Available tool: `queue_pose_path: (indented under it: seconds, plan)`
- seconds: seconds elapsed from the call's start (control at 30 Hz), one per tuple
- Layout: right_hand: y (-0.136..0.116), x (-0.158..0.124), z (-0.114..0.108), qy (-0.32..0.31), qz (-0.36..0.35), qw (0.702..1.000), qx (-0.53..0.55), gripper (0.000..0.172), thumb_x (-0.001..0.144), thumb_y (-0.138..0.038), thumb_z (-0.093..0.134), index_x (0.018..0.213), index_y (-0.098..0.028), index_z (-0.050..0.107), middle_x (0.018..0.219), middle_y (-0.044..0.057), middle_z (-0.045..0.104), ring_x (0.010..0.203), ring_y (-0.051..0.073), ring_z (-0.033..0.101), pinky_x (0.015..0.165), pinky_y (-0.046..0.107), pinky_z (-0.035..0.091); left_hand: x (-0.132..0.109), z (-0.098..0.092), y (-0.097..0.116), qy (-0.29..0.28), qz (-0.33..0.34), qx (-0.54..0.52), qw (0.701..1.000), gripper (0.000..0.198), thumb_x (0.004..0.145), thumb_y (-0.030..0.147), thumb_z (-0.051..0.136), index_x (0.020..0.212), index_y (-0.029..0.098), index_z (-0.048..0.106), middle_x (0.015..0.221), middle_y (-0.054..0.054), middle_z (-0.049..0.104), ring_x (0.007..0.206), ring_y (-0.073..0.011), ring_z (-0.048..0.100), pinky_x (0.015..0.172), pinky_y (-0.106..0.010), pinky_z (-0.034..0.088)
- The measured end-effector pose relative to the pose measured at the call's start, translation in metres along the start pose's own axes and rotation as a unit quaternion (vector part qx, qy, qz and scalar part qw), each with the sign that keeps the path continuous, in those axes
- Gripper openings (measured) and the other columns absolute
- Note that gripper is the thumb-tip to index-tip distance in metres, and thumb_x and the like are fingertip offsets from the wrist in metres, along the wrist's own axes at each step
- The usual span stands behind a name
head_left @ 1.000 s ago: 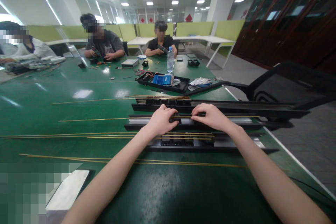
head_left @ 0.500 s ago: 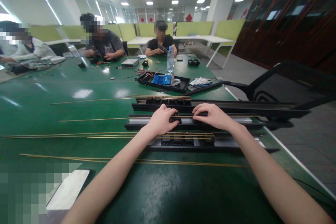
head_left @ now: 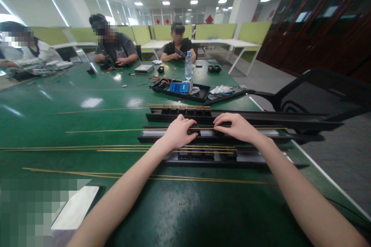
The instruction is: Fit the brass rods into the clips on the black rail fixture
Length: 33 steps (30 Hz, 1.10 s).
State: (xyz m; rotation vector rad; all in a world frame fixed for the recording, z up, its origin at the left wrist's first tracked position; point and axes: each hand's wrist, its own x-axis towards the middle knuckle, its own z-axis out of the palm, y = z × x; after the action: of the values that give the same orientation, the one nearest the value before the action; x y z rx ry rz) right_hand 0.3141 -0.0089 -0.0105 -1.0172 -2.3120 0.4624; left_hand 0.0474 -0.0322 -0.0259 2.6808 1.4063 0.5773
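My left hand (head_left: 181, 131) is closed around a small black block (head_left: 194, 129) set in the middle black channel (head_left: 156, 139), thumb on the near side and fingers on the far side. A thin brass rod (head_left: 104, 131) runs lengthwise over this channel and sticks out far to the left. To the right, my right hand (head_left: 236, 128) pinches the rod between thumb and forefinger, just above another dark block partly hidden by the fingers. Nearer to me, a second channel (head_left: 246, 164) holds several black blocks (head_left: 197, 155), with brass rods (head_left: 121, 146) lying across them.
Behind my hands lies a third channel (head_left: 261, 119) with blocks and rods. Loose rods (head_left: 203, 179) lie in front on the green table (head_left: 174, 212). Beyond are a black tool tray (head_left: 203, 94), a water bottle (head_left: 188, 67), gloves (head_left: 222, 92) and a chair (head_left: 321, 88). Several people sit across.
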Motion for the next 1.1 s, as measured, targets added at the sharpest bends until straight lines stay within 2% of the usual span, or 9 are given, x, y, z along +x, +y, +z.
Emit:
queue_pose_path:
  seconds: [0.2,0.33,0.67,1.1]
  plan:
    - [-0.019,0.004,0.028,0.032,-0.021,0.996,-0.086,0.014,0.089,-0.031,0.062,0.091,-0.025,0.075,0.100,0.004,0.075,0.097,0.024,0.066,0.088,0.038,0.052,0.000,0.000,0.000,-0.001,-0.005,0.004,1.000,0.042,0.086,0.043,0.062,0.122,0.021,0.064,0.098,-0.006,0.071,0.099,-0.0272,0.051,0.087,-0.038,0.048]
    - [-0.029,0.006,0.040,0.030,-0.030,0.990,-0.132,0.015,0.090,-0.030,0.061,0.093,-0.024,0.074,0.101,0.005,0.075,0.097,0.025,0.065,0.087,0.039,0.051,-0.001,0.001,-0.001,-0.002,-0.006,0.008,1.000,0.043,0.086,0.043,0.062,0.123,0.021,0.063,0.099,-0.007,0.071,0.100,-0.0270,0.051,0.087,-0.037,0.048]
    - [-0.028,0.007,0.044,0.024,-0.044,0.985,-0.166,0.017,0.090,-0.031,0.060,0.093,-0.023,0.074,0.098,0.006,0.075,0.093,0.026,0.066,0.082,0.039,0.051,-0.004,0.000,-0.003,-0.002,-0.002,0.010,1.000,0.040,0.087,0.043,0.060,0.120,0.021,0.064,0.103,-0.007,0.072,0.102,-0.0271,0.051,0.090,-0.038,0.048]
    - [-0.030,0.010,0.041,0.020,-0.048,0.985,-0.166,0.019,0.091,-0.033,0.058,0.093,-0.022,0.074,0.098,0.006,0.075,0.093,0.025,0.067,0.084,0.039,0.052,-0.004,0.000,-0.004,0.001,0.003,0.007,1.000,0.041,0.087,0.042,0.058,0.122,0.021,0.063,0.106,-0.007,0.072,0.102,-0.0266,0.052,0.092,-0.039,0.049]
